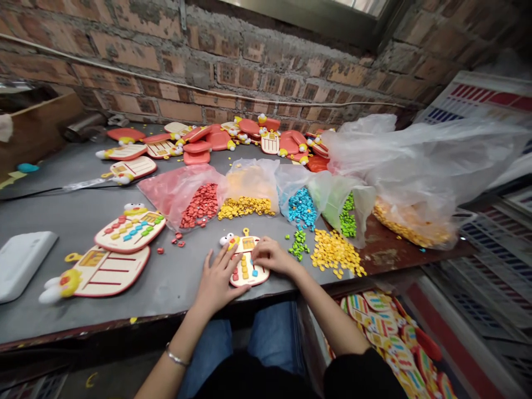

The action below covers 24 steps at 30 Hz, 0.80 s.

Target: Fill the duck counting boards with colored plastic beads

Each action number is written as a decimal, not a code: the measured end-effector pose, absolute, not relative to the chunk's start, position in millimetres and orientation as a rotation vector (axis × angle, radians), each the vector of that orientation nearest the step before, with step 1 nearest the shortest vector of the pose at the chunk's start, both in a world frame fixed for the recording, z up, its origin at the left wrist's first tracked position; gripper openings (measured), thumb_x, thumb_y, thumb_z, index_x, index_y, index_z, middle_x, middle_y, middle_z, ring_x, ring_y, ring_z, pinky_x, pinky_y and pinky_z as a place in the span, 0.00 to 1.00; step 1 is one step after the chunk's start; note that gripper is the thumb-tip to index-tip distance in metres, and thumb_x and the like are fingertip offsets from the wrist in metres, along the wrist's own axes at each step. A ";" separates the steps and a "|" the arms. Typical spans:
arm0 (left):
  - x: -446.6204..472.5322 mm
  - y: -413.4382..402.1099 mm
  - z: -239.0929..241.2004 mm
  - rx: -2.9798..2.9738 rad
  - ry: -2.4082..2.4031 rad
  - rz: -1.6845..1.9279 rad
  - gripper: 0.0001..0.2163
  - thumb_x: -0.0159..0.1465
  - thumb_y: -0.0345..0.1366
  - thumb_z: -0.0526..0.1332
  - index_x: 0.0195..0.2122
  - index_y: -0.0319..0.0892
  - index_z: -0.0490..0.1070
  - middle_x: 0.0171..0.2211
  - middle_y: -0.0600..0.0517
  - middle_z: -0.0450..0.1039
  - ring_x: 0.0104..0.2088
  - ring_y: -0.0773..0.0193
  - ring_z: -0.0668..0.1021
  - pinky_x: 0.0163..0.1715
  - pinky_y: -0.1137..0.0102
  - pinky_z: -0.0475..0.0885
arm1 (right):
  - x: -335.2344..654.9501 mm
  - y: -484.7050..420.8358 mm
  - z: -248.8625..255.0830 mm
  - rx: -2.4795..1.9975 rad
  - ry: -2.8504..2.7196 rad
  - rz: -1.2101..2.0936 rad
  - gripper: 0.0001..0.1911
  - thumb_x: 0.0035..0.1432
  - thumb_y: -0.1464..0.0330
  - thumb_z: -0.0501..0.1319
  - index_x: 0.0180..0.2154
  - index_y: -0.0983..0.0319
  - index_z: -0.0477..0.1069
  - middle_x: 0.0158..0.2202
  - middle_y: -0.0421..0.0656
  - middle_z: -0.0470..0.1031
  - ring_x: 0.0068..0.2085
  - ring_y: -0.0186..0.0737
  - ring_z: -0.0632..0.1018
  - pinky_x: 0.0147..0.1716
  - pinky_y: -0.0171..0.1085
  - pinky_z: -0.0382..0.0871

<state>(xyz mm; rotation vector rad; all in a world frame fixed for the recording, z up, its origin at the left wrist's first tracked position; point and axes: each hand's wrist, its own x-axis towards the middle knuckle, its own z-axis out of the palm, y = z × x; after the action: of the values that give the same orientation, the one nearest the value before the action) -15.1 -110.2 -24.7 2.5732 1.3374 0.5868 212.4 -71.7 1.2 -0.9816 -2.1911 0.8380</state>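
On the table before me lies a cream toy board with a red rim, a duck-like head with white eyes and a yellow loop. My left hand spans its left side, fingers over the head and edge, thumb along the bottom rim, gripping it. Red and yellow beads sit in columns on it, with a blue bead to their right. Above the board's right part, my right hand is closed in a pinch; its fingertips hide whatever is between them. Loose green beads lie right of that hand.
Bags of red, yellow, blue and green beads stand behind the board. A yellow bead pile lies right. Two boards overlap at left; more are heaped by the wall. A bin of filled boards sits lower right.
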 end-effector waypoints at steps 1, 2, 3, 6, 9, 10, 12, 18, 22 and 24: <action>-15.0 -110.2 -24.2 2.573 1.342 0.584 0.33 0.56 0.50 0.64 0.62 0.46 0.61 0.66 0.44 0.54 0.65 0.45 0.59 0.63 0.44 0.44 | 219.5 -71.7 4.6 -0.962 -2.204 0.908 0.02 0.56 0.70 0.65 0.30 0.59 0.75 0.33 0.40 0.79 0.39 0.40 0.76 0.46 0.41 0.69; -14.8 -110.2 -23.6 2.573 1.344 0.582 0.33 0.56 0.50 0.64 0.62 0.46 0.61 0.66 0.44 0.54 0.65 0.45 0.58 0.63 0.44 0.44 | 228.8 -70.6 7.2 -0.978 -2.174 0.938 0.02 0.57 0.68 0.65 0.31 0.59 0.76 0.33 0.41 0.79 0.39 0.41 0.76 0.45 0.40 0.69; -14.5 -110.2 -22.9 2.572 1.345 0.584 0.33 0.56 0.50 0.64 0.62 0.46 0.61 0.66 0.44 0.54 0.65 0.45 0.58 0.63 0.45 0.45 | 240.1 -67.9 8.6 -1.040 -2.096 0.904 0.04 0.58 0.67 0.63 0.32 0.59 0.76 0.33 0.41 0.79 0.38 0.41 0.77 0.43 0.40 0.70; -14.0 -110.1 -21.0 2.570 1.343 0.595 0.33 0.56 0.49 0.64 0.62 0.47 0.62 0.66 0.44 0.55 0.65 0.44 0.58 0.63 0.44 0.46 | 278.3 -48.9 3.1 -1.383 -1.717 0.500 0.08 0.60 0.66 0.58 0.31 0.61 0.74 0.33 0.44 0.77 0.35 0.42 0.76 0.36 0.40 0.71; -13.9 -110.1 -20.2 2.573 1.348 0.589 0.32 0.56 0.49 0.64 0.62 0.47 0.62 0.66 0.44 0.55 0.65 0.44 0.58 0.63 0.44 0.46 | 307.3 -20.8 -12.2 -1.623 -1.659 0.216 0.08 0.56 0.71 0.56 0.34 0.62 0.74 0.35 0.45 0.75 0.34 0.41 0.74 0.38 0.41 0.70; -14.0 -110.2 -20.1 2.575 1.347 0.587 0.32 0.56 0.49 0.64 0.62 0.47 0.62 0.66 0.44 0.55 0.65 0.45 0.58 0.63 0.44 0.46 | 312.6 -12.3 -17.3 -1.654 -1.727 0.187 0.09 0.54 0.74 0.55 0.33 0.62 0.74 0.36 0.46 0.75 0.36 0.41 0.74 0.40 0.41 0.70; -14.1 -110.3 -19.9 2.579 1.343 0.589 0.31 0.57 0.49 0.63 0.61 0.47 0.62 0.66 0.44 0.55 0.65 0.45 0.58 0.63 0.44 0.47 | 317.4 0.4 -25.0 -1.680 -1.867 0.159 0.11 0.52 0.77 0.54 0.31 0.62 0.74 0.37 0.46 0.73 0.38 0.41 0.73 0.43 0.40 0.69; -13.7 -110.9 -18.4 2.574 1.351 0.570 0.31 0.57 0.50 0.63 0.61 0.46 0.62 0.66 0.44 0.54 0.66 0.46 0.57 0.63 0.45 0.46 | 316.3 -3.8 -19.9 -1.684 -1.788 0.105 0.08 0.52 0.77 0.55 0.29 0.62 0.72 0.39 0.47 0.70 0.38 0.42 0.72 0.42 0.41 0.69; -13.1 -111.0 -18.5 2.577 1.362 0.537 0.32 0.57 0.49 0.64 0.62 0.46 0.61 0.67 0.44 0.52 0.66 0.47 0.56 0.63 0.46 0.46 | 293.6 -31.3 -5.0 -1.478 -1.651 0.190 0.08 0.59 0.73 0.55 0.35 0.61 0.73 0.39 0.47 0.69 0.36 0.40 0.72 0.38 0.39 0.71; -13.2 -110.7 -19.0 2.583 1.354 0.526 0.33 0.57 0.49 0.64 0.62 0.45 0.61 0.67 0.44 0.52 0.66 0.47 0.56 0.63 0.45 0.46 | 271.0 -43.4 -0.7 -1.381 -1.701 0.305 0.07 0.60 0.71 0.57 0.37 0.60 0.74 0.39 0.46 0.70 0.38 0.39 0.74 0.36 0.37 0.72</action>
<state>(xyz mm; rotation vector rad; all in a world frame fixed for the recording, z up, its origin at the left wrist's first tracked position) -13.2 -110.7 -19.0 2.5834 1.3536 0.5258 271.0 -43.4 -0.7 -1.3809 -1.7011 0.3047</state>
